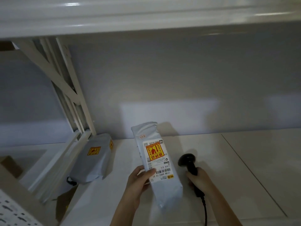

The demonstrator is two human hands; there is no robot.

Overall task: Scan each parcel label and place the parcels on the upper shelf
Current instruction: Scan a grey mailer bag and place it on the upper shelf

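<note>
My left hand (138,181) grips a long grey parcel (164,190) by its left edge, holding it upright over the white shelf board (228,168). Its white shipping label (158,160) faces me, with a yellow and red sticker and barcodes. My right hand (197,178) holds a black barcode scanner (187,161) by the handle, just right of the parcel, its head level with the label. A black cable trails down from the scanner. The upper shelf (146,18) spans the top of the view.
A second grey parcel (92,160) with yellow stickers lies at the left, against the white shelf upright (73,98). Brown cardboard (63,203) shows below the shelf edge at lower left. A grey wall stands behind the shelf.
</note>
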